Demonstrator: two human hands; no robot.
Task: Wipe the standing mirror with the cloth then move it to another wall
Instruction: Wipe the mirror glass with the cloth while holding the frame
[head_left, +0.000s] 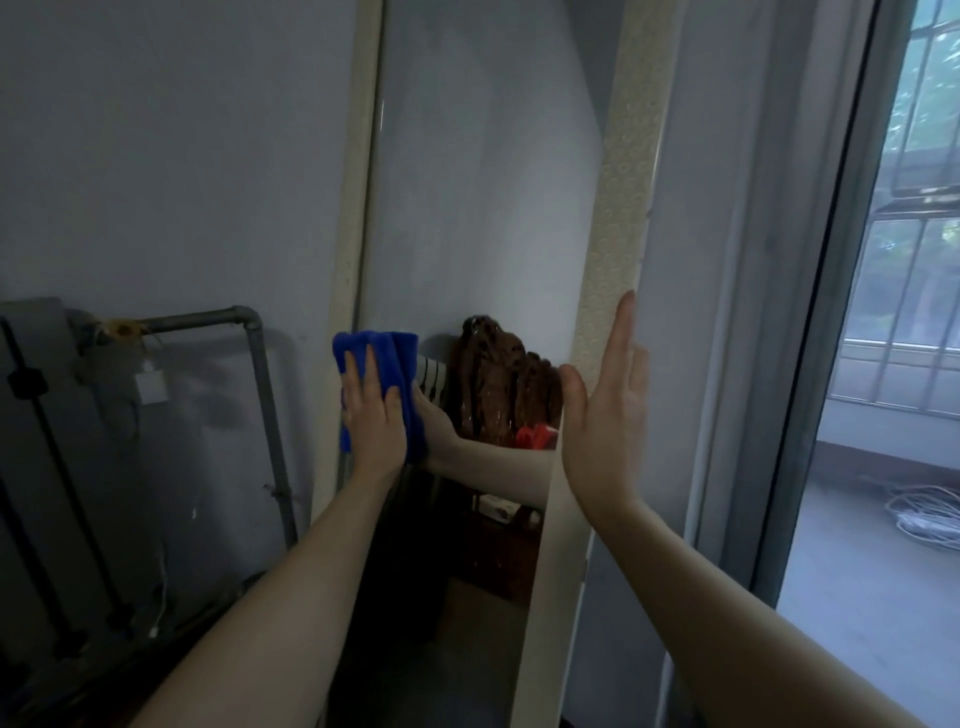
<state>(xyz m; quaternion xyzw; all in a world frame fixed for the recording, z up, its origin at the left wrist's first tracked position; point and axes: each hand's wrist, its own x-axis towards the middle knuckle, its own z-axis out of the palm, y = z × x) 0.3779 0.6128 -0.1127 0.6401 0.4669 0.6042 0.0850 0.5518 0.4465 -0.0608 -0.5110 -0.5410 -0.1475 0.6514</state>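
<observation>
Our left fingers lie straight and slightly spread, pressing the folded blue cloth flat against the mirror near its left edge, at about eight o'clock from the middle of the glass. The left hand pinches nothing; it only pushes. Our right fingers are straight and together, laid along the outer side of the pale frame at about four o'clock, with the thumb at the frame's front edge. Whether any fingertip hooks behind the frame we cannot tell from this angle. The right hand looks to be steadying the mirror, which stands tall against the wall, between a pipe at nine o'clock and a curtain at three. We judge the wiping under way, the move not yet begun. To wipe well we should press evenly with the whole palm, sweep in overlapping passes from twelve down to six, and brace the frame against each push so the mirror does not rock.
</observation>
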